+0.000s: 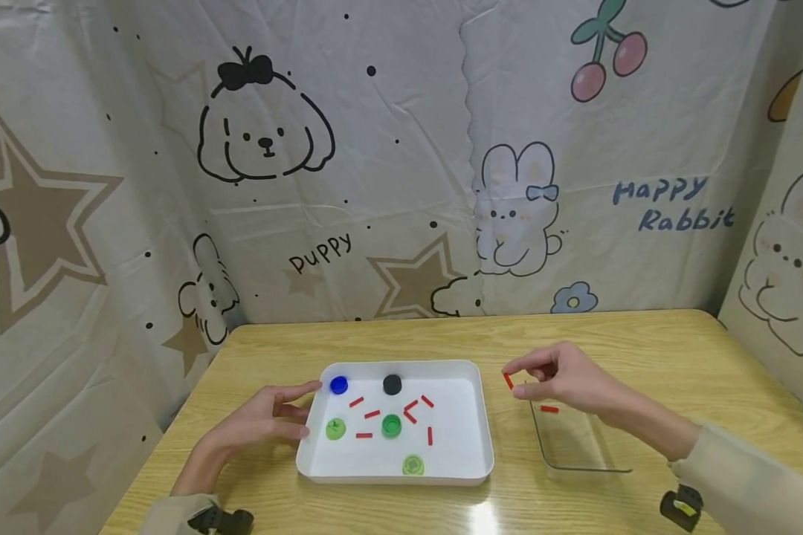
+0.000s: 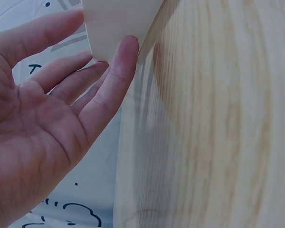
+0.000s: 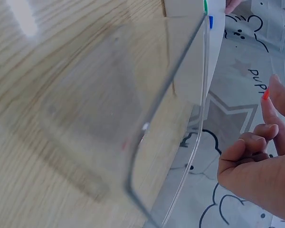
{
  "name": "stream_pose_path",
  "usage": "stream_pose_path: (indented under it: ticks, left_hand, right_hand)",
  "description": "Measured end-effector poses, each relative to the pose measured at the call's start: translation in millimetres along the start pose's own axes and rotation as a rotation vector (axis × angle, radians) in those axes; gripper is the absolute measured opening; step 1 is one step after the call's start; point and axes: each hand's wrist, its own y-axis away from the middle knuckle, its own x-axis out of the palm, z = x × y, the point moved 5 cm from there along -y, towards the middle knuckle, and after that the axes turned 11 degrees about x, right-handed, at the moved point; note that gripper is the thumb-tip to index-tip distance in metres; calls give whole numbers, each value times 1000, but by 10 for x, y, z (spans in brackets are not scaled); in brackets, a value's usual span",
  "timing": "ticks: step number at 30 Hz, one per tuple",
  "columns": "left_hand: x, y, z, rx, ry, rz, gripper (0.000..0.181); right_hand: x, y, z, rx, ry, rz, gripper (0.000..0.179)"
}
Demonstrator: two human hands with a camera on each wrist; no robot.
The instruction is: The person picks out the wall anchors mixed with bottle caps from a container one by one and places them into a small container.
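Observation:
My right hand pinches a short red stick between thumb and forefinger, above the far left part of a clear box. Inside that box another red stick shows. In the right wrist view the pinched stick's red tip peeks out at the fingertips. My left hand touches the left side of a white tray, fingers spread along its outer wall. The left wrist view shows those fingertips against the tray wall. Several red sticks lie scattered in the tray.
The tray also holds a blue cap, a black cap, a green cap and two light green caps, one left, one near the front. A printed curtain hangs behind the wooden table.

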Motion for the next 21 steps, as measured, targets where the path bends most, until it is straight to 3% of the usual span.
stream_pose_path:
  ticks: [8, 21]
  left_hand:
    - [3, 10, -12, -4, 10, 0, 80]
    - [5, 8, -15, 7, 6, 6, 80]
  right_hand:
    - [-163, 113, -153, 16, 6, -53, 34]
    - [-363, 269, -340, 27, 103, -150, 34]
